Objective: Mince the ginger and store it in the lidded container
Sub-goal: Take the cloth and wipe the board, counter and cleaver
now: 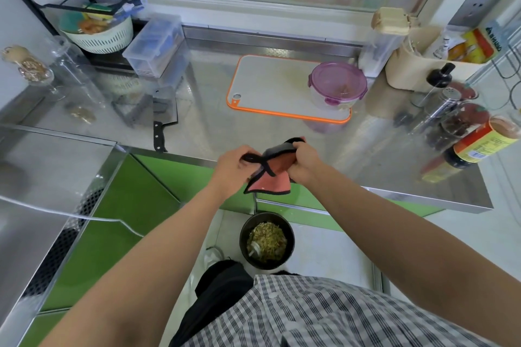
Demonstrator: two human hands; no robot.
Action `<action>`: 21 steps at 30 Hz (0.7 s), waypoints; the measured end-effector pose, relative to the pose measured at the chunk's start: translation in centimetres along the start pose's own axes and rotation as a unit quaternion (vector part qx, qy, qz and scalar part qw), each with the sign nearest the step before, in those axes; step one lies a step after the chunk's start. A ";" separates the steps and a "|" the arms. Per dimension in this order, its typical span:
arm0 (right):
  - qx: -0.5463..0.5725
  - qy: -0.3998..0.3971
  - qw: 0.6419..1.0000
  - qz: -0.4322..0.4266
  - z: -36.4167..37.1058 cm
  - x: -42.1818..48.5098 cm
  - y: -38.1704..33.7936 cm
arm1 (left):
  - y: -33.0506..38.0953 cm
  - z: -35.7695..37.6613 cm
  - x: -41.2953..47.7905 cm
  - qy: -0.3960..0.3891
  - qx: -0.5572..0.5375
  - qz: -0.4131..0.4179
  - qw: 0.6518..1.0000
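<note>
A round clear container with a purple clip-on lid stands closed on the right end of the white, orange-rimmed cutting board; something brownish shows through the lid. A cleaver with a black handle lies on the steel counter to the left. Both hands are at the counter's front edge, holding a pink cloth with black trim. My left hand grips its left corner and my right hand grips its upper right part.
A black bin with scraps stands on the floor below the counter edge. Sauce bottles and spice jars crowd the counter's right side. A clear box, colander and glass jars stand at the left.
</note>
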State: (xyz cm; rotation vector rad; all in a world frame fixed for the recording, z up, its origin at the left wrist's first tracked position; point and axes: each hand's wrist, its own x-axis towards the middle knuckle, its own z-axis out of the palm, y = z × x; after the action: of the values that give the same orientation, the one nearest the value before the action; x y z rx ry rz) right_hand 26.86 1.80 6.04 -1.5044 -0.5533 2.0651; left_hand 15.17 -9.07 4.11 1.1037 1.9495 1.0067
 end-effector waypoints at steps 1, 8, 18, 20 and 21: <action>0.005 0.004 1.000 0.003 0.0 0.2 -0.1 | 0.3 -0.2 0.0 0.001 -0.042 -0.006 0.999; 0.004 0.059 0.998 0.001 0.3 0.7 -0.6 | 0.6 -1.5 -0.1 -0.056 -0.053 -0.004 0.997; -0.385 -0.025 0.923 -0.008 0.1 0.1 -0.6 | 1.8 -2.4 0.8 0.008 -0.117 0.020 0.993; -0.472 0.006 0.867 -0.159 -0.5 0.6 -0.2 | 1.6 -2.9 0.9 -0.012 -0.077 0.015 0.997; -0.458 -0.028 0.861 -0.220 -0.6 0.7 0.0 | 1.5 -3.0 0.9 -0.021 -0.080 0.010 0.996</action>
State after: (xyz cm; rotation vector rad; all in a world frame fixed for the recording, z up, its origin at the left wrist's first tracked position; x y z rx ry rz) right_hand 27.25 2.25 5.42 -1.5413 -1.9002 1.5135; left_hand 12.91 -8.65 6.67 1.0482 1.7927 1.1213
